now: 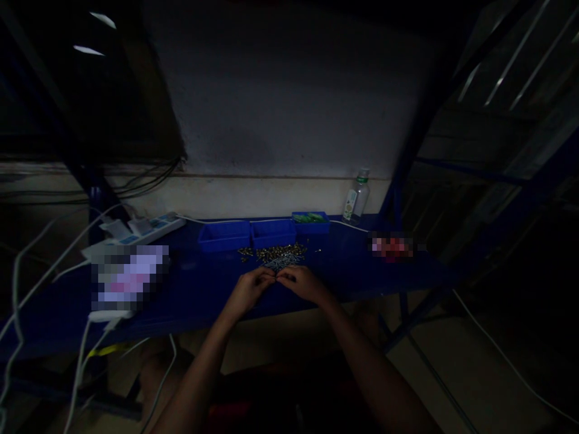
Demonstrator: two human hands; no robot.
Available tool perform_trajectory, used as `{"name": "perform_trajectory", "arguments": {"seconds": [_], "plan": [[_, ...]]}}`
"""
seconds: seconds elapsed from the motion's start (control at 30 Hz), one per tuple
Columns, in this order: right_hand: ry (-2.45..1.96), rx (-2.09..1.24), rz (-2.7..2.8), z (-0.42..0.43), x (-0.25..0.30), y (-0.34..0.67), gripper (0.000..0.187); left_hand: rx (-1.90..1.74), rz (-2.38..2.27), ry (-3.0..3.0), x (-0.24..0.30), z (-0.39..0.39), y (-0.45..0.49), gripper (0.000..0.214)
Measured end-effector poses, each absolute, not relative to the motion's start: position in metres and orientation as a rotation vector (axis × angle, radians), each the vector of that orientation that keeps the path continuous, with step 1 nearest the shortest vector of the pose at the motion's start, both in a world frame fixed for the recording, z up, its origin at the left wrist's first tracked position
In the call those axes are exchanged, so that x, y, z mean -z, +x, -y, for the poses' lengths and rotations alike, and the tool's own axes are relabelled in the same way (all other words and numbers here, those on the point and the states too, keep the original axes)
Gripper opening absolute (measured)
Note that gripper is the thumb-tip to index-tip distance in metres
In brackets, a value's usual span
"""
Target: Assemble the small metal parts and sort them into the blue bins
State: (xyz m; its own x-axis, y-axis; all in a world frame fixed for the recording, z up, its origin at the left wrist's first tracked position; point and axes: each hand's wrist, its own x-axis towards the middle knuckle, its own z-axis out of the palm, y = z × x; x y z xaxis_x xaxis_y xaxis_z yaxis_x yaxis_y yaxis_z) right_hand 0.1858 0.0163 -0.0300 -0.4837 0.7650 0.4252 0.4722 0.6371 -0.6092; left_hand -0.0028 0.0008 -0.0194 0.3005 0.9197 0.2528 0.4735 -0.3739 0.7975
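My left hand (250, 289) and my right hand (302, 283) meet fingertip to fingertip on the blue table (199, 289), just in front of a loose heap of small metal screws (277, 255). Both hands have their fingers curled and pinched together. Whatever sits between the fingertips is too small and too dark to make out. Behind the heap stand two blue bins (224, 234) (273, 232) and a third blue bin (310, 221) with green parts inside.
A white power strip (151, 225) with several white cables lies at the back left. A small clear bottle (357, 197) stands at the back right beside a blue shelf post (394, 199). Blurred patches lie left and right on the table. The room is dim.
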Motion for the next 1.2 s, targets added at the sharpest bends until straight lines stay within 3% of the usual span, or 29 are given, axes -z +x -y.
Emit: {"name": "perform_trajectory", "arguments": {"seconds": [0.6, 0.93, 1.2], "plan": [[-0.965, -0.649, 2.123, -0.0148, 0.0310, 0.1853, 0.015, -0.914, -1.194, 1.946, 0.0107, 0.0034, -0.0013, 0.031], [-0.952, -0.708, 2.094, -0.0143, 0.0283, 0.1864, 0.019, -1.070, -1.186, 1.911, 0.0106, 0.0023, -0.0013, 0.020], [-0.937, -0.649, 2.129, -0.0135, 0.0276, 0.1870, 0.018, -0.956, -1.270, 2.011, 0.0121, 0.0037, -0.0001, 0.029]]}}
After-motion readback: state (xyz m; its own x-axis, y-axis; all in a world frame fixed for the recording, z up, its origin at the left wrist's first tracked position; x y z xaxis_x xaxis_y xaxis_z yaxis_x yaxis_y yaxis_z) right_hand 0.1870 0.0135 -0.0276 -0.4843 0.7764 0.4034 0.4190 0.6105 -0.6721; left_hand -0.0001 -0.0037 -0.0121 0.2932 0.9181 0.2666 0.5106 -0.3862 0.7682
